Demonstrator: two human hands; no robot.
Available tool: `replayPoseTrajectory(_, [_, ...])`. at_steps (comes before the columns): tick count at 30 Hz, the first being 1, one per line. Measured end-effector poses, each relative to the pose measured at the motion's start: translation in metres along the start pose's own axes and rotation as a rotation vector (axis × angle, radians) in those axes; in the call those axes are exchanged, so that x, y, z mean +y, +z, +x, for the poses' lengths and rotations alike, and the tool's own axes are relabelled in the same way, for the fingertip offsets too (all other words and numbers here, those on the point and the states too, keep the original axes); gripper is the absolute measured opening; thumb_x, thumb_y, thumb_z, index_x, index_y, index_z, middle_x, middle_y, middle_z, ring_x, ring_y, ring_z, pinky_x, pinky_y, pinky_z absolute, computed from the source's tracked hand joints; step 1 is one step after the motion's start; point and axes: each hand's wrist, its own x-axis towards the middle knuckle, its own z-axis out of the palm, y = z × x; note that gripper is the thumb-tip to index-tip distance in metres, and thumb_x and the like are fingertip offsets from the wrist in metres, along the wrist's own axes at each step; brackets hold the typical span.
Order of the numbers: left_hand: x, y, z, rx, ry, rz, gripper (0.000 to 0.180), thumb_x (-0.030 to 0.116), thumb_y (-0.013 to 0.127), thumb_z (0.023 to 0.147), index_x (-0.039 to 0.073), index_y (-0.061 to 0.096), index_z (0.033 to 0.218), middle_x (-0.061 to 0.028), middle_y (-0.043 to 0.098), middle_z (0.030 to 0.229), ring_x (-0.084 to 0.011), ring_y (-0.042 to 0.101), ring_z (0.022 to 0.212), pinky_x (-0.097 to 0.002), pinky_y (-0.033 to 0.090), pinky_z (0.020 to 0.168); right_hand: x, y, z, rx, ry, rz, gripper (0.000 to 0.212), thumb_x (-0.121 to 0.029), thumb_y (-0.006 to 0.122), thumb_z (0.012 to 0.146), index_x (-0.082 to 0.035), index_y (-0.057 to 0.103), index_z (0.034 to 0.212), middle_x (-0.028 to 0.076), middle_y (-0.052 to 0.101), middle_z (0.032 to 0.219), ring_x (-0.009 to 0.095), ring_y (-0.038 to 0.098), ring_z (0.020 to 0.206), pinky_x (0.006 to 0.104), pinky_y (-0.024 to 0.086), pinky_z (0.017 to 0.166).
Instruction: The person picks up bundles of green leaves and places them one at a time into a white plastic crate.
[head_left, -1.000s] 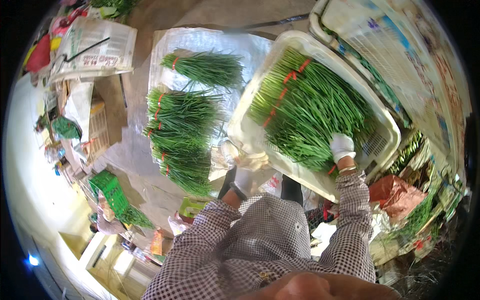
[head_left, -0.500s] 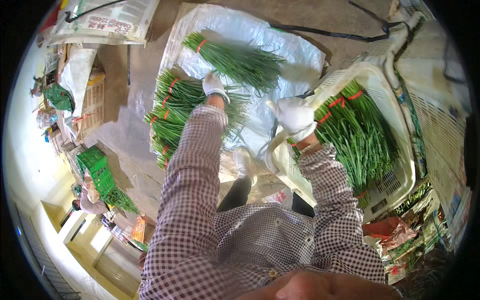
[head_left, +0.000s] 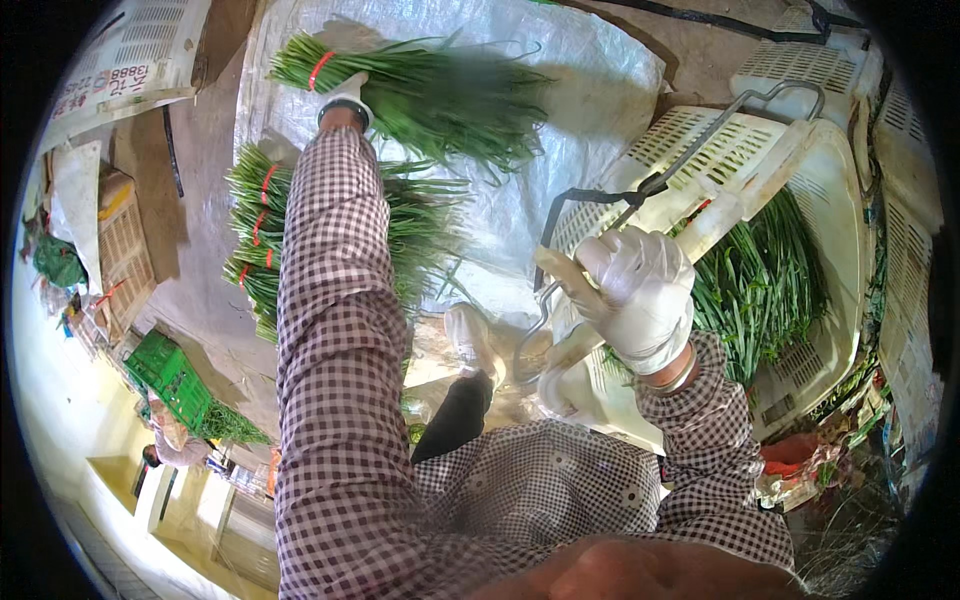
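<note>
My left hand (head_left: 347,98), in a white glove, is at a bundle of long green chives (head_left: 430,95) bound with a red band. Its thumb lies against the stems; the other fingers are hidden at the bundle, seemingly closed on it. Several more banded chive bundles (head_left: 262,215) lie stacked below, partly behind my left sleeve. My right hand (head_left: 640,295), also gloved, has its fingers curled round the pale rim of a plastic crate (head_left: 585,395). More chives (head_left: 765,285) lie inside that crate. A bent metal handle (head_left: 735,120) with dark wrapping crosses its far side.
A white plastic sheet (head_left: 600,70) covers the floor under the bundles. More pale crates (head_left: 905,260) line the right side. Far left, a person (head_left: 180,443) is near a green crate (head_left: 168,380). My shoe (head_left: 468,338) is near the sheet's edge.
My left hand has moved from the stacked bundles up to the single upper bundle. My right hand has closed at the crate's rim, and the metal handle now shows clearly. The view has shifted.
</note>
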Motion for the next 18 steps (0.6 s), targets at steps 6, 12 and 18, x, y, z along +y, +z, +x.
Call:
replayPoseTrajectory(6, [0.029, 0.061, -0.211, -0.094, 0.016, -0.95, 0.054, 0.004, 0.067, 0.08, 0.006, 0.051, 0.131, -0.0115, 0.061, 0.121, -0.0238, 0.06, 0.105, -0.0364, 0.049, 0.091, 0.015, -0.004, -0.008, -0.119, 0.039, -0.265, 0.035, -0.04, 0.073, 0.08, -0.015, 0.053, 0.065, 0.002, 0.048, 0.062, 0.022, 0.052, 0.054, 0.036, 0.041, 0.048])
replayPoseTrajectory(12, [0.027, -0.03, -0.411, 0.029, 0.357, -0.815, 0.075, -0.005, 0.064, 0.083, 0.008, 0.027, 0.147, -0.0094, 0.049, 0.136, -0.0256, 0.058, 0.105, -0.0435, 0.045, 0.099, 0.012, 0.0, -0.013, -0.05, 0.038, -0.374, 0.043, -0.05, 0.068, 0.082, -0.017, 0.052, 0.059, 0.004, 0.045, 0.058, 0.022, 0.049, 0.05, 0.0373, 0.037, 0.045])
replayPoseTrajectory(18, [0.025, -0.066, -0.527, 0.293, 1.218, 0.017, 0.041, 0.011, 0.073, 0.075, 0.015, 0.059, 0.113, -0.0044, 0.064, 0.111, -0.0236, 0.06, 0.103, -0.0499, 0.033, 0.106, 0.015, 0.003, -0.008, -0.188, 0.067, -0.075, 0.044, -0.043, 0.063, 0.088, -0.011, 0.057, 0.058, 0.009, 0.055, 0.057, 0.028, 0.056, 0.053, 0.0425, 0.042, 0.048])
